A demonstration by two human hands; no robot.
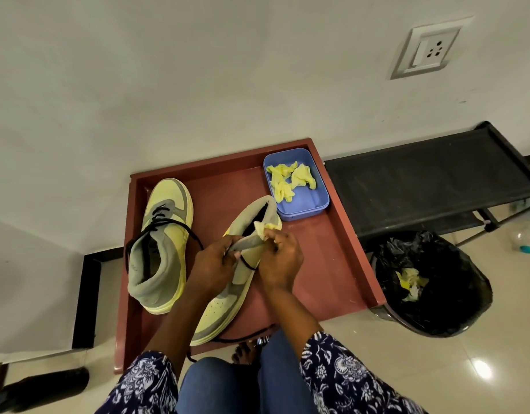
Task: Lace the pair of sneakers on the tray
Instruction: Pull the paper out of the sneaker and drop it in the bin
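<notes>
Two yellow-and-grey high-top sneakers lie on a reddish-brown tray (332,249). The left sneaker (165,243) points away from me, its black lace (168,222) loosely threaded and looping off both sides. The right sneaker (236,282) is turned toe toward me. My left hand (216,264) grips its grey tongue and collar. My right hand (280,258) pinches a crumpled yellow paper wad (262,228) at the shoe's opening. A black lace (248,264) shows between my hands and trails over the tray's near edge.
A blue plastic box (314,201) with several yellow paper wads sits at the tray's far right corner. A black-lined waste bin (431,282) with crumpled paper stands right of the tray. A black rack (431,180) is behind it. The wall is close behind the tray.
</notes>
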